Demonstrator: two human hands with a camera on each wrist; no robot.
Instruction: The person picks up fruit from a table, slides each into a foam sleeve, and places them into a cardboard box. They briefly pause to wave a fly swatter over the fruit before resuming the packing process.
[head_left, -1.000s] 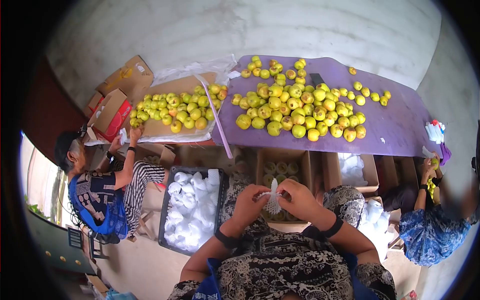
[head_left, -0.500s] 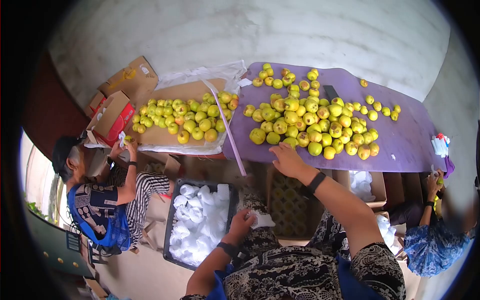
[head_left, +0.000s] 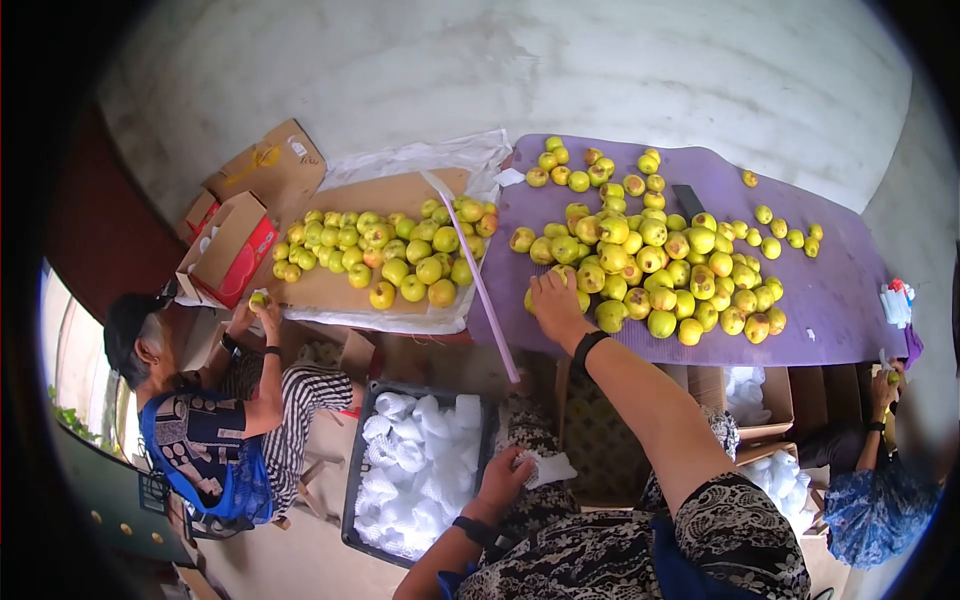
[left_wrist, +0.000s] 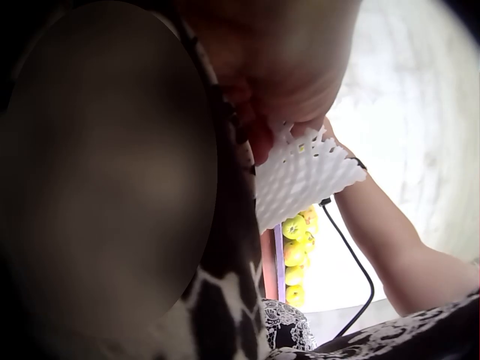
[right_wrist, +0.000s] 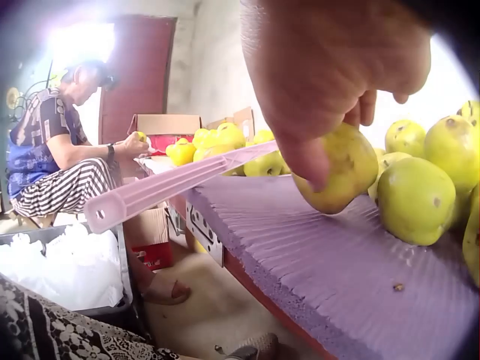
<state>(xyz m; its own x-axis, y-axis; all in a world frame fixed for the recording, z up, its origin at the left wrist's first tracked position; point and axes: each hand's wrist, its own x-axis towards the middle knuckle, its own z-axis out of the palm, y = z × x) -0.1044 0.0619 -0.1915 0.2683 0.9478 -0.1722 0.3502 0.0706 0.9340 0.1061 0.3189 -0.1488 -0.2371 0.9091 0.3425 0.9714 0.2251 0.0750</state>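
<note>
My right hand (head_left: 560, 305) reaches to the near left edge of the apple pile (head_left: 655, 260) on the purple mat. In the right wrist view the thumb and fingers of that hand (right_wrist: 330, 82) grip a yellow-green apple (right_wrist: 346, 171) at the mat's edge. Low over my lap, my left hand (head_left: 502, 484) pinches a white foam net (head_left: 548, 468). The left wrist view shows the net (left_wrist: 307, 172) hanging from the curled fingers of the hand (left_wrist: 281, 60).
A black crate (head_left: 352, 500) of white foam nets stands left of my legs. A pink strip (head_left: 478, 270) divides the mat (head_left: 830, 310) from another apple heap (head_left: 400, 245). Cardboard boxes sit under the table. One person (head_left: 215, 420) works at left, another (head_left: 875, 500) at right.
My right hand has left the foam net and moved forward to an apple at the pile's edge. My left hand has come down toward my lap with the net.
</note>
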